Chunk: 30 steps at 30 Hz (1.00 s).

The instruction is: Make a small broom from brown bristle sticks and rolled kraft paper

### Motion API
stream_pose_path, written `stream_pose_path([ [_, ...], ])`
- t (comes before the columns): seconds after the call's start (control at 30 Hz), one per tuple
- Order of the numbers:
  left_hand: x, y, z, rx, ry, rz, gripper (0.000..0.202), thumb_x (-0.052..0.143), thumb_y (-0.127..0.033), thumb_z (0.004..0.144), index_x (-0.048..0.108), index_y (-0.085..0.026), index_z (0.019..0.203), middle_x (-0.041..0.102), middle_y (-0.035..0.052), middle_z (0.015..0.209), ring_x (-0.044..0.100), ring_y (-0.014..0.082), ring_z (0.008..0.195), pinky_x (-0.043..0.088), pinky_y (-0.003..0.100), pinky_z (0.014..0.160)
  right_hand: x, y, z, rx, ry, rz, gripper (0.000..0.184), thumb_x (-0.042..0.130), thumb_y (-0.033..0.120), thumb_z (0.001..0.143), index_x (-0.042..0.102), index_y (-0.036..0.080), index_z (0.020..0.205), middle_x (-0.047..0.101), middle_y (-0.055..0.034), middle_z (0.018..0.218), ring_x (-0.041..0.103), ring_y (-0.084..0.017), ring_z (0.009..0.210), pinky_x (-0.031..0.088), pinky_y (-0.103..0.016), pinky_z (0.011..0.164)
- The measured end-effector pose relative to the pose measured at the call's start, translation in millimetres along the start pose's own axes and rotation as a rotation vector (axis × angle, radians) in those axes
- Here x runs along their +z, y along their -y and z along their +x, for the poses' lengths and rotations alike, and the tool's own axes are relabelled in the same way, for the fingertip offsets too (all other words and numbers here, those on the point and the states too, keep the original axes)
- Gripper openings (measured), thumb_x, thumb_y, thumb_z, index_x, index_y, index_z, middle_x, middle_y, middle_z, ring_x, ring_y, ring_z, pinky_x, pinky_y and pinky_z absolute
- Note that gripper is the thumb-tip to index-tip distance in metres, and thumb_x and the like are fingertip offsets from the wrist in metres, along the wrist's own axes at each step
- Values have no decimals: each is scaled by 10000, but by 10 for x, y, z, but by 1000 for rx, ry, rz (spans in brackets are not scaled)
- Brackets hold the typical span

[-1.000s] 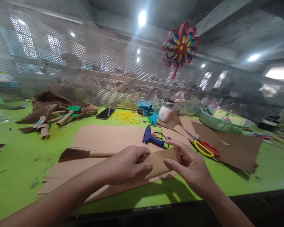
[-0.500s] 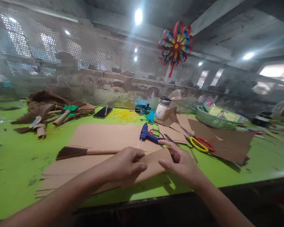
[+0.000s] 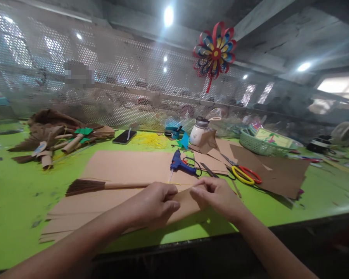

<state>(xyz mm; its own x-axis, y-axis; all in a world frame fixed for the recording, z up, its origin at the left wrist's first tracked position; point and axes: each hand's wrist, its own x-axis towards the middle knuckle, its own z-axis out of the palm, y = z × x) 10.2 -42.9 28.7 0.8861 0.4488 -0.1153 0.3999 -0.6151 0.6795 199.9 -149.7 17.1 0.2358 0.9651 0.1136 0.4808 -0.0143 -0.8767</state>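
Observation:
A piece of brown kraft paper (image 3: 186, 203) is held between my two hands above the front of the table. My left hand (image 3: 159, 201) is closed on its left part, thumb on top. At the far right end, my right hand (image 3: 218, 195) pinches the paper, its fingertips curled over the upper corner. Behind my left hand lies a paper broom shape (image 3: 85, 186) with a dark fringed end and a rolled handle. A blue glue gun (image 3: 182, 163) rests on larger brown paper sheets (image 3: 128, 164), just beyond my hands.
Scissors (image 3: 246, 175) with yellow and red handles lie right of the glue gun. Farther back are a phone (image 3: 124, 136), yellow shreds (image 3: 151, 140), a white jar (image 3: 198, 132) and a green basket (image 3: 264, 145). Brown paper pieces (image 3: 46, 133) are heaped at left.
My right hand's fingers have closed from a more open pose and moved slightly left over the paper's corner. My left hand keeps its hold. The view has shifted slightly.

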Motion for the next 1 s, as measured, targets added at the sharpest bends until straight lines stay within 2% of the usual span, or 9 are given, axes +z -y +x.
stream_pose_path([
  [0.07,7,28,-6,6,6,-10,250,484,-373,813,409,-195,654,374,-63,578,339,101,541,222,244,478,7,-19,28,-30,4,-28,157,618,297,787,659,157,727,580,5,661,506,-128,619,374,-231,549],
  [0.33,12,69,24,-2,30,-14,231,495,-380,784,452,-188,663,384,-54,591,367,109,558,226,246,486,12,-89,70,-94,31,-66,150,615,275,778,652,159,691,601,8,649,509,-126,621,369,-220,554],
  [0.5,-68,59,117,-31,27,79,219,521,-386,765,565,-178,712,491,-32,621,468,140,608,289,240,514,48,-105,147,-107,-12,-186,177,598,288,776,640,158,663,598,8,625,515,-135,618,379,-229,567],
  [0.57,-82,59,130,-64,-27,144,237,537,-397,767,629,-189,833,573,-13,673,526,169,650,340,250,544,84,-133,177,-94,-16,-200,166,597,270,764,636,157,648,595,8,612,515,-136,607,379,-233,566],
  [0.63,-45,44,101,-30,-167,280,275,543,-382,788,637,-190,960,639,25,785,570,203,735,398,282,616,124,-170,191,-75,-15,-218,163,587,247,759,630,157,629,595,6,599,520,-136,593,380,-234,562],
  [0.73,136,-22,-24,195,-375,638,176,507,-254,844,626,-143,908,644,93,901,567,246,871,426,361,780,176,-229,182,-51,-24,-256,186,580,230,759,590,165,585,569,11,550,509,-135,553,372,-235,533],
  [0.8,328,-69,-132,335,-348,813,178,450,-164,878,620,-141,832,635,86,850,562,241,837,431,388,800,198,-266,168,-52,-47,-291,198,583,222,762,557,175,572,539,20,523,491,-133,532,358,-237,519],
  [0.9,644,-73,-254,456,-431,853,209,437,-177,907,611,-111,1004,643,122,975,566,261,947,439,409,855,219,-311,159,-77,-76,-355,196,587,194,761,542,183,571,528,20,535,488,-138,547,348,-246,539],
  [1.0,875,-4,-287,445,-507,857,292,425,-195,919,561,-77,1149,618,167,1152,549,288,1074,421,448,934,227,-334,163,-114,-83,-417,216,598,169,753,534,185,548,541,7,585,502,-145,591,356,-254,577],
])
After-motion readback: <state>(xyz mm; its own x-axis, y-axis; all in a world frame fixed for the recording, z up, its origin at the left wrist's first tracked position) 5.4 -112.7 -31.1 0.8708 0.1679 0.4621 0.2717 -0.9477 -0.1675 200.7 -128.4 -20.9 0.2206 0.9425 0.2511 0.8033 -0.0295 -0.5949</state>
